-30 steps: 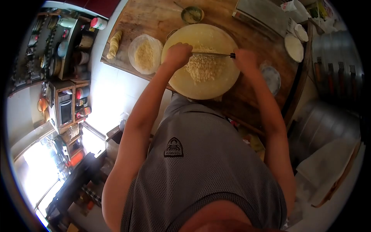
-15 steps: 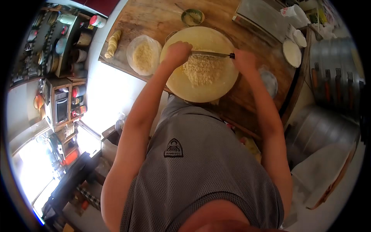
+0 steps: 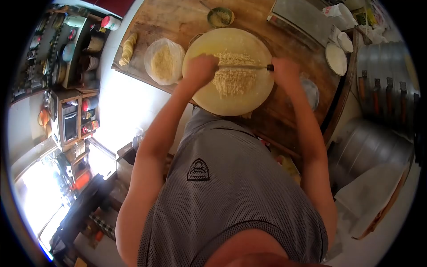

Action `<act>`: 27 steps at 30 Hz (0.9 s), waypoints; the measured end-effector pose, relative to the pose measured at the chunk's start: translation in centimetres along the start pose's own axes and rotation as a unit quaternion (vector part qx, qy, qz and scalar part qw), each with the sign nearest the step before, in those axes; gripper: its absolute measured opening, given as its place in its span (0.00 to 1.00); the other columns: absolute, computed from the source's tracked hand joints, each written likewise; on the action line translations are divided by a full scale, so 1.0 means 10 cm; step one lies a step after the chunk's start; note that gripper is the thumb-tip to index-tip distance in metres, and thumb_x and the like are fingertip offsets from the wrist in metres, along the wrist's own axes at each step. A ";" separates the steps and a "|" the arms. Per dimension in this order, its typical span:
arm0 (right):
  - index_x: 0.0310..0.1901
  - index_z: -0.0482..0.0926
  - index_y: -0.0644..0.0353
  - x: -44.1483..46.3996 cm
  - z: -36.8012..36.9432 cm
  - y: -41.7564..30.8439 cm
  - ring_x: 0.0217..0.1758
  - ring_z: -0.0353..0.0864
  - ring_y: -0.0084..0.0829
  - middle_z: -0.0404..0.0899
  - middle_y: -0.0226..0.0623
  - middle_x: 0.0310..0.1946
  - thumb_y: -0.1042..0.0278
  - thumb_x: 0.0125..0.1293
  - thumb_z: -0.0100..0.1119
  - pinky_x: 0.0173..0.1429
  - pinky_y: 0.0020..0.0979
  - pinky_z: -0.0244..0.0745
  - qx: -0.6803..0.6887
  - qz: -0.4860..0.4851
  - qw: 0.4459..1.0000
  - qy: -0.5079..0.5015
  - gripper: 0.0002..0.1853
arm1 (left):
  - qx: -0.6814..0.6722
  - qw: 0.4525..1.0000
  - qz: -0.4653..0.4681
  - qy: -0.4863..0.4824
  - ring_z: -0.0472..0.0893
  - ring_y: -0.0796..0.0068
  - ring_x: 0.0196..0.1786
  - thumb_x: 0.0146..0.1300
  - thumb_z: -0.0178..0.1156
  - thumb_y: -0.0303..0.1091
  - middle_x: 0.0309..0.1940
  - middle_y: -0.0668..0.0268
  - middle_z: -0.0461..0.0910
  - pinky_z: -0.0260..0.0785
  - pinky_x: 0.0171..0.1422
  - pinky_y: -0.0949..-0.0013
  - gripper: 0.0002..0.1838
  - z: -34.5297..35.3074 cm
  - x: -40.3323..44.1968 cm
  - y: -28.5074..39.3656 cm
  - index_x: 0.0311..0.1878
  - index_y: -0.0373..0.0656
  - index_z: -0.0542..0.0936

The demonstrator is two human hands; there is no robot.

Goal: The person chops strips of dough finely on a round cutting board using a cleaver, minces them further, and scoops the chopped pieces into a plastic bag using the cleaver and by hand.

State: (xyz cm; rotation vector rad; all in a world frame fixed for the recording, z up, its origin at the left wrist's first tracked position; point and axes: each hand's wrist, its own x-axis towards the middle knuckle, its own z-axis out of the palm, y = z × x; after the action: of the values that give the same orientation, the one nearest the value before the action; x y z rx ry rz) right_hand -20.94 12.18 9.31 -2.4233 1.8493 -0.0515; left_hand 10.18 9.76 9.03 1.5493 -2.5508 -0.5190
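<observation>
A knife lies crosswise over a heap of pale yellow chopped crumbs on a round cutting board. My right hand is closed around its dark handle at the board's right edge. The blade's other end is gripped by my left hand, above the left part of the board. Crumbs show on both sides of the blade. What exactly the crumbs are, I cannot tell. Close to my left hand stands a plastic-lined bowl of similar pale crumbs.
A green bowl with a utensil stands behind the board. On the wooden table's left lies a twisted yellowish roll. To the right are a flat grey box, a white oval dish and a clear bowl.
Both hands and the knife have moved slightly toward my body across the heap. More crumbs now show on the far side of the blade.
</observation>
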 end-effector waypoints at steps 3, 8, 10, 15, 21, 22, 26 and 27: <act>0.30 0.80 0.56 -0.26 0.13 -0.07 0.32 0.84 0.48 0.81 0.43 0.25 0.69 0.57 0.66 0.35 0.48 0.77 0.040 -0.009 0.999 0.001 0.04 | -0.004 1.000 0.005 -0.019 0.82 0.52 0.43 0.64 0.66 0.37 0.34 0.60 0.82 0.75 0.47 0.49 0.08 0.18 -0.30 0.06 0.35 0.43 0.81; 0.28 0.78 0.56 -0.45 0.22 -0.15 0.30 0.83 0.49 0.80 0.43 0.25 0.70 0.55 0.65 0.33 0.49 0.75 0.063 -0.020 0.997 0.041 0.04 | -0.024 1.000 0.011 -0.007 0.81 0.54 0.44 0.62 0.68 0.35 0.34 0.61 0.82 0.75 0.46 0.51 0.08 0.28 -0.50 0.14 0.34 0.43 0.81; 0.28 0.78 0.56 -0.52 0.30 -0.16 0.30 0.83 0.49 0.80 0.44 0.24 0.70 0.54 0.65 0.33 0.49 0.75 0.068 -0.022 0.996 0.056 0.05 | -0.024 0.999 0.021 -0.001 0.81 0.54 0.44 0.62 0.68 0.35 0.34 0.61 0.82 0.75 0.46 0.51 0.08 0.42 -0.52 0.08 0.33 0.43 0.80; 0.28 0.78 0.56 -0.47 0.34 -0.12 0.30 0.83 0.49 0.80 0.44 0.24 0.69 0.55 0.66 0.33 0.49 0.75 0.055 -0.029 0.997 0.052 0.05 | -0.010 0.999 0.029 -0.010 0.81 0.54 0.43 0.62 0.66 0.33 0.33 0.60 0.81 0.75 0.46 0.52 0.06 0.36 -0.48 0.07 0.34 0.44 0.81; 0.28 0.78 0.55 -0.43 0.38 -0.15 0.29 0.83 0.48 0.79 0.43 0.23 0.68 0.55 0.65 0.32 0.49 0.75 0.060 -0.046 0.995 0.072 0.05 | -0.015 0.999 0.042 0.005 0.82 0.54 0.44 0.62 0.66 0.34 0.34 0.61 0.82 0.75 0.47 0.51 0.06 0.43 -0.44 -0.03 0.34 0.44 0.81; 0.28 0.78 0.55 -0.39 0.36 -0.12 0.29 0.83 0.48 0.79 0.43 0.23 0.68 0.55 0.65 0.32 0.49 0.75 0.059 -0.047 0.994 0.077 0.05 | -0.018 0.999 0.039 0.009 0.81 0.54 0.44 0.62 0.67 0.34 0.34 0.61 0.81 0.75 0.47 0.51 0.07 0.39 -0.42 -0.01 0.33 0.44 0.80; 0.29 0.79 0.55 -0.38 0.30 -0.11 0.30 0.83 0.49 0.80 0.44 0.24 0.69 0.55 0.65 0.34 0.50 0.76 0.040 -0.033 0.996 0.079 0.04 | -0.027 0.998 0.038 0.033 0.81 0.54 0.44 0.61 0.67 0.34 0.34 0.62 0.81 0.75 0.47 0.50 0.08 0.30 -0.40 0.02 0.32 0.43 0.79; 0.29 0.80 0.55 -0.38 0.31 -0.12 0.30 0.83 0.50 0.80 0.44 0.25 0.69 0.56 0.65 0.35 0.51 0.76 0.051 -0.036 0.995 0.076 0.04 | -0.028 0.998 0.037 0.033 0.81 0.54 0.44 0.61 0.67 0.34 0.34 0.62 0.81 0.75 0.47 0.50 0.08 0.34 -0.39 0.00 0.32 0.43 0.79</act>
State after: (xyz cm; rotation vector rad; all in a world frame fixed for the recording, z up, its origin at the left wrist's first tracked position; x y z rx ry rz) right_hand -20.59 16.34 6.48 -2.4764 1.7675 -0.3353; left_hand 11.06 14.01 6.14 1.4236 -2.5103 -0.5177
